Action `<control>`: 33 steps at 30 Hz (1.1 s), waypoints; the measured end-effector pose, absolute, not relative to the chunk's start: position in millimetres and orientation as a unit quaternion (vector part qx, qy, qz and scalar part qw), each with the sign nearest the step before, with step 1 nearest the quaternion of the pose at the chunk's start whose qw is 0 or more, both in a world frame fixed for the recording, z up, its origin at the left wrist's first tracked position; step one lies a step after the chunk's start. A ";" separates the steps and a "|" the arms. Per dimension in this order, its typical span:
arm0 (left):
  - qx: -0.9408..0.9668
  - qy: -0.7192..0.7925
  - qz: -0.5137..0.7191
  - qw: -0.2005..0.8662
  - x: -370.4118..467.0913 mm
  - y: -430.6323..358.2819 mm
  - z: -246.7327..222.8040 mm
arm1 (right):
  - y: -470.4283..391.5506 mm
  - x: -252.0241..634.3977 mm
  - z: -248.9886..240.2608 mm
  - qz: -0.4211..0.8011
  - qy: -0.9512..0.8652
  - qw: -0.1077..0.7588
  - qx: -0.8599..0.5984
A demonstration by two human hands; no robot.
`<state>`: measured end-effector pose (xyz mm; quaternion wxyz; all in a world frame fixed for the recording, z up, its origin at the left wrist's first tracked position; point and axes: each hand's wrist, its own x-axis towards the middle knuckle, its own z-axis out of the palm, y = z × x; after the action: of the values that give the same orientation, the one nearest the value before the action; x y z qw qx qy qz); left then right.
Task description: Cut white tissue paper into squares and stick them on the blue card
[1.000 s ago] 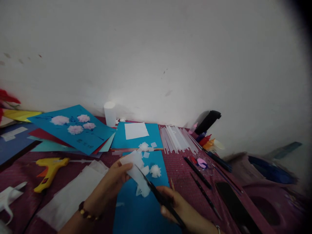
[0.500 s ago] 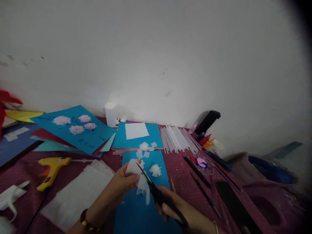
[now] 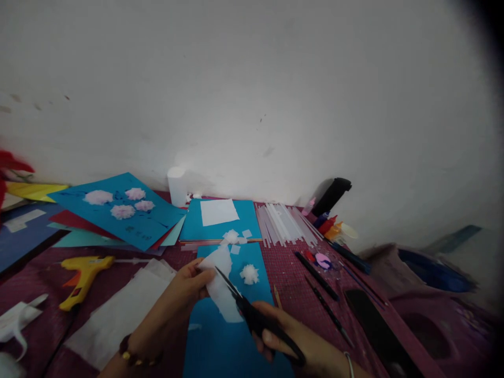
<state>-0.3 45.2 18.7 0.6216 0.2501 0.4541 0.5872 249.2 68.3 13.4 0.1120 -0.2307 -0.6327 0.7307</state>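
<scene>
Between thumb and fingers, my left hand [image 3: 192, 281] pinches the upper left edge of a thin white paper sheet [image 3: 223, 294]. My right hand [image 3: 281, 333] is closed round the black handles of a pair of scissors [image 3: 255, 317]. Their blades are slightly parted and lie over the sheet, tips close to my left fingers. Below both hands is a blue card [image 3: 236, 352]. A white ruffled paper flower [image 3: 249, 274] rests on it, right of the sheet. Small white paper squares [image 3: 233, 239] are piled at the card's far end.
A yellow glue gun [image 3: 84, 275] and white tissue sheets [image 3: 126, 304] lie to the left. Behind them is a blue card with pink flowers [image 3: 122, 211]. Glue sticks [image 3: 285, 223], brushes [image 3: 328, 310], paint bottles [image 3: 331, 226] and a black case [image 3: 378, 331] lie right.
The sheet, crumpled before, now hangs flatter and more spread out. My left hand has shifted slightly left with it. The scissors' tips have moved a little left and down.
</scene>
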 end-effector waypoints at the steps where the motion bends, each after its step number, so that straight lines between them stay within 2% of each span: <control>1: 0.247 0.460 0.586 0.619 -0.5 45.4 18.5 | 68.3 249.2 12.9 0.731 -0.633 0.111 -0.229; 12: 0.277 0.511 0.551 0.599 1.1 41.9 28.7 | 63.3 246.3 13.1 0.726 -0.626 0.130 -0.254; 18: 0.235 0.529 0.595 0.557 5.0 49.4 25.9 | 59.2 241.2 17.2 0.720 -0.630 0.139 -0.256; 24: 0.199 0.483 0.680 0.514 6.3 62.5 51.6 | 68.5 224.5 8.2 0.717 -0.649 0.196 -0.162; 29: 0.254 0.474 0.664 0.519 3.7 70.6 64.7 | 73.0 209.7 21.5 0.701 -0.652 0.258 -0.132; 33: 0.265 0.490 0.658 0.506 4.6 70.6 69.7 | 68.8 205.1 35.5 0.701 -0.644 0.272 -0.141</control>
<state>4.6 70.6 69.7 0.5062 0.2651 0.4903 0.6581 205.1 68.8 35.5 0.2723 -0.1413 -0.6439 0.7009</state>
